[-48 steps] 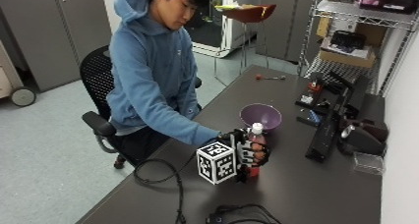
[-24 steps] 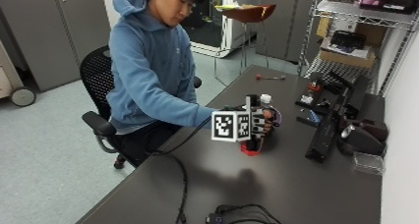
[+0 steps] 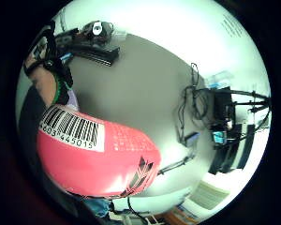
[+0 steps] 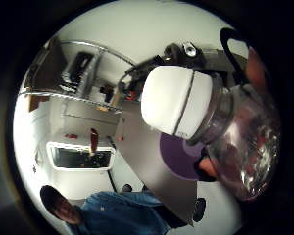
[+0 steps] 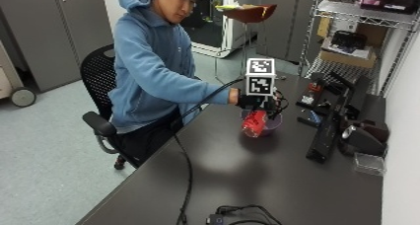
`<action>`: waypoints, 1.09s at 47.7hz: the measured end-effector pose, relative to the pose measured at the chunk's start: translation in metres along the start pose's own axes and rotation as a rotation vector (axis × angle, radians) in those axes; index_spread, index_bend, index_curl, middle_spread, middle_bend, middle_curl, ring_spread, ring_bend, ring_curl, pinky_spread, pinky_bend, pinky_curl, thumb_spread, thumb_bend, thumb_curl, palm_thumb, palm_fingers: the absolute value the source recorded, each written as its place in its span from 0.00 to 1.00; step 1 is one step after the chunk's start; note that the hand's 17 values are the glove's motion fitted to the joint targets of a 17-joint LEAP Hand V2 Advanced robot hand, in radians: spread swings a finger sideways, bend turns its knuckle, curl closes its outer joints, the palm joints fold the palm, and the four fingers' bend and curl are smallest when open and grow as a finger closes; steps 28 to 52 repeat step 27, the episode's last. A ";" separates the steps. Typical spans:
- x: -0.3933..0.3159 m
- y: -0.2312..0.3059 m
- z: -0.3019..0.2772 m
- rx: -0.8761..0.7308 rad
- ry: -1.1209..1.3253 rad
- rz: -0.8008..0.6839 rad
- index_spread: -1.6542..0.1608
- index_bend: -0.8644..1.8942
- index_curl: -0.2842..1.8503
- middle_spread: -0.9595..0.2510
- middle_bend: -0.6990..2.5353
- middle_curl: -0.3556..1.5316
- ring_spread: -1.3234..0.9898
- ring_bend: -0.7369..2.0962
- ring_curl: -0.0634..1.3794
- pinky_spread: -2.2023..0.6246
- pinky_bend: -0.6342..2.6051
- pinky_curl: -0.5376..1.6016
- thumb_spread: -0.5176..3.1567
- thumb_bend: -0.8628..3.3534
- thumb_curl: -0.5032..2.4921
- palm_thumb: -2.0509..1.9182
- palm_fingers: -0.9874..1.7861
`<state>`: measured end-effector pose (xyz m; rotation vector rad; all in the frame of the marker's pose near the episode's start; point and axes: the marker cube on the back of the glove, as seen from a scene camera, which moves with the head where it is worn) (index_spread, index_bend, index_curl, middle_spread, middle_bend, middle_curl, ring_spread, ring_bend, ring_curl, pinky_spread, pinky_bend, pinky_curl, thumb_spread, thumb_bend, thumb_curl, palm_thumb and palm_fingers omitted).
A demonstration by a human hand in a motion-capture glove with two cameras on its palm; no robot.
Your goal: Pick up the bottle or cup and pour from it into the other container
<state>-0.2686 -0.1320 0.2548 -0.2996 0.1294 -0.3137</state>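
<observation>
In the outside view my gloved right hand (image 5: 260,102) grips a clear bottle with a red label (image 5: 253,122) and holds it tipped above the purple bowl (image 5: 273,128) on the dark table (image 5: 262,185). The thumb side palm view shows the bottle's white cap (image 4: 176,100) closed on its clear neck, with the purple bowl (image 4: 179,157) below it. The red label with a barcode (image 3: 98,154) fills much of the little finger side palm view. My fingers (image 3: 49,86) curl round the bottle's body.
A black keyboard (image 5: 325,136) and dark devices (image 5: 361,138) lie to the right of the bowl by the wall. A wire shelf (image 5: 354,42) stands at the table's far end. Cables (image 5: 239,216) lie near the front edge.
My hand has lifted the bottle off the table, carried it toward the far end over the purple bowl and tipped it from upright.
</observation>
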 end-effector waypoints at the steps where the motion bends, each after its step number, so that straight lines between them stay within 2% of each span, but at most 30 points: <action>1: -0.003 -0.001 0.000 -0.020 0.025 -0.001 0.85 0.37 0.31 0.77 0.31 0.45 0.52 0.43 0.35 0.76 0.28 0.43 0.22 0.20 0.39 0.78 0.77; 13: -0.035 -0.008 0.013 -0.296 0.386 -0.014 0.85 0.37 0.32 0.76 0.31 0.45 0.52 0.43 0.35 0.76 0.28 0.43 0.22 0.19 0.39 0.78 0.77; 18: -0.036 -0.008 0.016 -0.356 0.533 -0.034 0.85 0.37 0.32 0.76 0.31 0.45 0.52 0.43 0.35 0.76 0.29 0.43 0.22 0.20 0.39 0.78 0.77; 21: -0.041 -0.011 0.020 -0.357 0.571 0.015 0.85 0.37 0.32 0.76 0.31 0.45 0.52 0.43 0.35 0.76 0.29 0.43 0.22 0.20 0.40 0.78 0.77; 23: -0.045 -0.013 0.023 -0.345 0.584 0.065 0.85 0.37 0.32 0.76 0.31 0.45 0.52 0.43 0.35 0.76 0.29 0.43 0.22 0.20 0.40 0.77 0.77; 27: -0.048 -0.010 0.023 -0.366 0.560 -0.006 0.85 0.37 0.32 0.76 0.31 0.45 0.52 0.43 0.35 0.76 0.29 0.43 0.22 0.20 0.40 0.77 0.77; 52: -0.048 -0.010 0.023 -0.366 0.560 -0.006 0.85 0.37 0.32 0.76 0.31 0.45 0.52 0.43 0.35 0.76 0.29 0.43 0.22 0.20 0.40 0.77 0.77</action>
